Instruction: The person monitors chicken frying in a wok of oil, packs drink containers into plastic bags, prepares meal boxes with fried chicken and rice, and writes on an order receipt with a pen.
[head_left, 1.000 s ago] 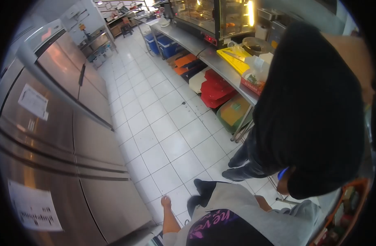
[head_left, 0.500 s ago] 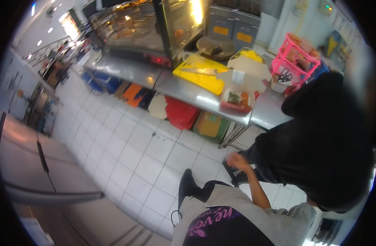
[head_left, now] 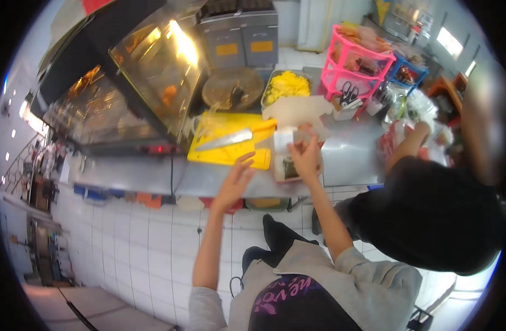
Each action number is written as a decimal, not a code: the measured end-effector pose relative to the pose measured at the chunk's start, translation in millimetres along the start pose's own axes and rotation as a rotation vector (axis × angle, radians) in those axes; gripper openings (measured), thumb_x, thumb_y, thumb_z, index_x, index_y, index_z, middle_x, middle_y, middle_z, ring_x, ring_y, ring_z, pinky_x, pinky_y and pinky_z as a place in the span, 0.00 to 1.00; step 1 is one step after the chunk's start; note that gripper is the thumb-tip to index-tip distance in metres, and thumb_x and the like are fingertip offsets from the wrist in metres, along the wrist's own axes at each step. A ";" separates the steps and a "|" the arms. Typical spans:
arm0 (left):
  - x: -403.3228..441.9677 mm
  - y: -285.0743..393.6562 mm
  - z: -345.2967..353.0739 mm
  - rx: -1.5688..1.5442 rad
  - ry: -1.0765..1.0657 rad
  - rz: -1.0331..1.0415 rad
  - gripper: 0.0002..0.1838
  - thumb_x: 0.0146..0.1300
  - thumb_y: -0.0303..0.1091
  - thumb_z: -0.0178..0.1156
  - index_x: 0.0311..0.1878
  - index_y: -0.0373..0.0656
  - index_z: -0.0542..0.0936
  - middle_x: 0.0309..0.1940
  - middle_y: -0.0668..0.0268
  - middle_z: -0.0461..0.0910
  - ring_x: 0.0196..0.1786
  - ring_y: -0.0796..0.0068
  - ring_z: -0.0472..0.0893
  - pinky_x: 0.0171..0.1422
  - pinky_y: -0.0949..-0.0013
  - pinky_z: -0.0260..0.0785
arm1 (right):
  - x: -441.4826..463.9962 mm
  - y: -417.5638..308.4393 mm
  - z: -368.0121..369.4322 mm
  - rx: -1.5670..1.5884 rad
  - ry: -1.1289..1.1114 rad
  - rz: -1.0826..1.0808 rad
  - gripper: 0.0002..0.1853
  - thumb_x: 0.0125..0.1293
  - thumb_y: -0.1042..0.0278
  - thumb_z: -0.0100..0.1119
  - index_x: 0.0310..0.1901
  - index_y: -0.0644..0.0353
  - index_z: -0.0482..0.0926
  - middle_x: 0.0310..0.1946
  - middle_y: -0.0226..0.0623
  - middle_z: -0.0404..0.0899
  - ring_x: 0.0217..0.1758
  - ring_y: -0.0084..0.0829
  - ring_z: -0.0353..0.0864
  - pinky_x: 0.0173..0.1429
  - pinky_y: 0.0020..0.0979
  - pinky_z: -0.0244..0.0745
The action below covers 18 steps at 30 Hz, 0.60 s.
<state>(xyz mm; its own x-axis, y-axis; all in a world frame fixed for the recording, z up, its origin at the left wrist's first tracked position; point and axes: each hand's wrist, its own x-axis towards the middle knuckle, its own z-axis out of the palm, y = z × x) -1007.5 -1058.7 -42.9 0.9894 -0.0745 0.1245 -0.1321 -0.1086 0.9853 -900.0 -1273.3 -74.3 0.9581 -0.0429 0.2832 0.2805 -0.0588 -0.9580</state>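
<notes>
My left hand is raised near the front edge of the yellow cutting board, its fingers apart and nothing in it. On that board lies a knife with a wide blade. My right hand is over the open food box, thumb and fingers drawn together; whether something small is between them I cannot make out. Dark green food shows inside the box, partly covered by my right hand. The box's lid stands open behind.
A lit glass warming cabinet stands at the left on the steel counter. Behind are a round lidded pan, a tray of yellow food and a pink rack. A co-worker in black handles packages at the right.
The view has turned toward the counter. My right hand has risen from beside the co-worker's legs to the food box, and my left hand has come into view by the board.
</notes>
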 end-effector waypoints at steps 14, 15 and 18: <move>89.2 34.4 4.8 0.165 0.064 -0.072 0.40 0.54 0.23 0.71 0.71 0.43 0.67 0.61 0.58 0.74 0.61 0.69 0.75 0.62 0.68 0.70 | -25.4 -90.8 -21.3 0.301 -0.463 0.367 0.45 0.60 0.86 0.63 0.73 0.49 0.49 0.53 0.37 0.71 0.40 0.19 0.79 0.40 0.21 0.79; 95.7 29.2 -2.5 0.210 0.169 0.042 0.42 0.54 0.23 0.71 0.72 0.43 0.65 0.63 0.56 0.71 0.62 0.65 0.74 0.64 0.66 0.70 | -21.5 -99.7 -20.3 0.362 -0.509 0.477 0.45 0.60 0.85 0.64 0.73 0.50 0.49 0.53 0.39 0.72 0.37 0.19 0.79 0.38 0.21 0.79; 122.8 13.1 -30.8 0.301 0.301 0.177 0.46 0.54 0.17 0.67 0.76 0.45 0.58 0.71 0.55 0.59 0.67 0.59 0.70 0.67 0.61 0.69 | -8.5 -103.3 -11.7 0.457 -0.560 0.568 0.41 0.60 0.83 0.63 0.71 0.50 0.53 0.45 0.39 0.78 0.33 0.19 0.78 0.36 0.22 0.78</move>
<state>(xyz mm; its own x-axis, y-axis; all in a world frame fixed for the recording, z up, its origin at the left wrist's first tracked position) -885.9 -1038.8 -11.1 0.9176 0.1687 0.3598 -0.2678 -0.4067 0.8735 -937.9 -1278.6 22.7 0.8137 0.5515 -0.1839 -0.3592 0.2283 -0.9049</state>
